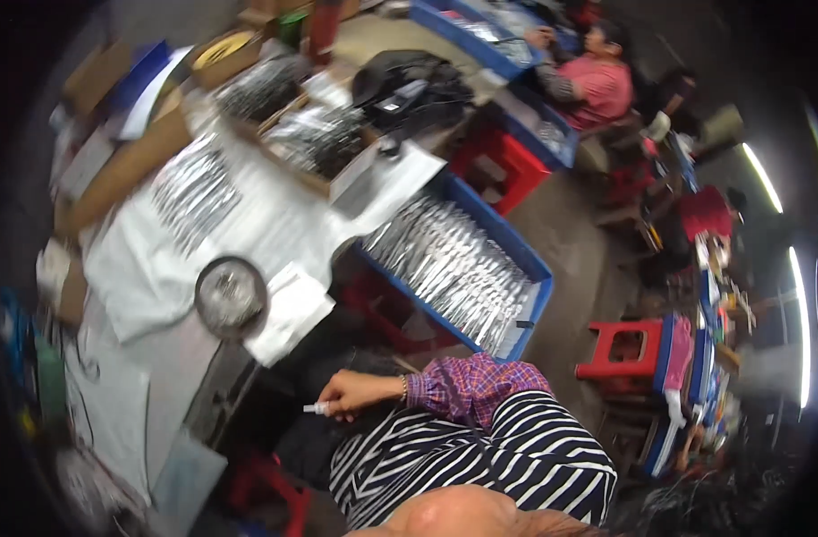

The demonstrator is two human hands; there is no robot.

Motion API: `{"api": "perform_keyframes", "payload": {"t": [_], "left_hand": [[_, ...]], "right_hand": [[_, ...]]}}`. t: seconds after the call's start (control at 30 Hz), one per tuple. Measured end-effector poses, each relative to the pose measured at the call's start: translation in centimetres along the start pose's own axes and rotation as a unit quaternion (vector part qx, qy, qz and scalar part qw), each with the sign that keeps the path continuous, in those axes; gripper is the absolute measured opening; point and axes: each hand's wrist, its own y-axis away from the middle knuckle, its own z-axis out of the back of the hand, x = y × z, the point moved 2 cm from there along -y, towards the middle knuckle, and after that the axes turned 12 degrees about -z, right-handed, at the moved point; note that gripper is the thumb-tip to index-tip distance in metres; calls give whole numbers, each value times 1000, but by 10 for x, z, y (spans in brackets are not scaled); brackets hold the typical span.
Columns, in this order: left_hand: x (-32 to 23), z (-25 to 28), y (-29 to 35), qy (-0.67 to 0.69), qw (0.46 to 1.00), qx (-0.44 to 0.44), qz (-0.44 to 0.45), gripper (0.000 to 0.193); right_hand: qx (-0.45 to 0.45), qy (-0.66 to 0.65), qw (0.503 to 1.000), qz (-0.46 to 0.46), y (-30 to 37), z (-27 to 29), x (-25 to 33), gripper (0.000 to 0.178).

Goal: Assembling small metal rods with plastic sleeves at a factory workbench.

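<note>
Holding entry, one hand.

Item: right hand point(353, 392), judged the right from the checked sleeve point(467, 387) that crosses over the striped shirt point(480, 456). The grip is closed: its fingers are clamped on a small white piece point(316, 408), which sticks out to the left of the knuckles. The hand is held low, in the dark space below the desk point(275, 224) and well apart from everything on it.

Handling note: the piece is best kept pinched near its middle with the wrist steady, since little of it is held and the floor beneath is dark. A drop there would likely be hard to find.

Nearby stock:
- round dish point(231, 294), on the desk edge
- blue tray point(541, 268) of silver pieces, beside the desk
- cardboard box point(337, 183) of similar pieces, further up the desk
- red stool point(619, 358), to the right

Not made out:
- The left hand is not seen.
- What kind of thing the white piece is cannot be told; it is too small and blurred.
- The silver pieces are smeared by motion.
- The lower edge is blocked by a skin-toned shape.
- A second person in a pink top point(597, 85) is seated far off.
</note>
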Motion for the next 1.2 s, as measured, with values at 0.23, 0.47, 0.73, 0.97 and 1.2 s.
{"api": "perform_keyframes", "payload": {"t": [0.23,0.47,0.73,0.97,1.2], "left_hand": [[-222,27,-26,-83,987,45,133,20],[-340,-83,-107,51,980,189,-41,19],[-329,-66,-111,218,963,124,99,14],[-303,-81,-100,127,976,141,106,18],[-283,-66,-87,150,951,148,228,18]], "right_hand": [[-43,-50,998,6,-2,-11,12,29],[3,-93,995,-33,27,-24,34,20],[18,-143,989,-16,22,-27,31,24],[56,-153,984,-72,33,-24,34,26],[29,-215,974,-71,21,-20,27,31]]}}
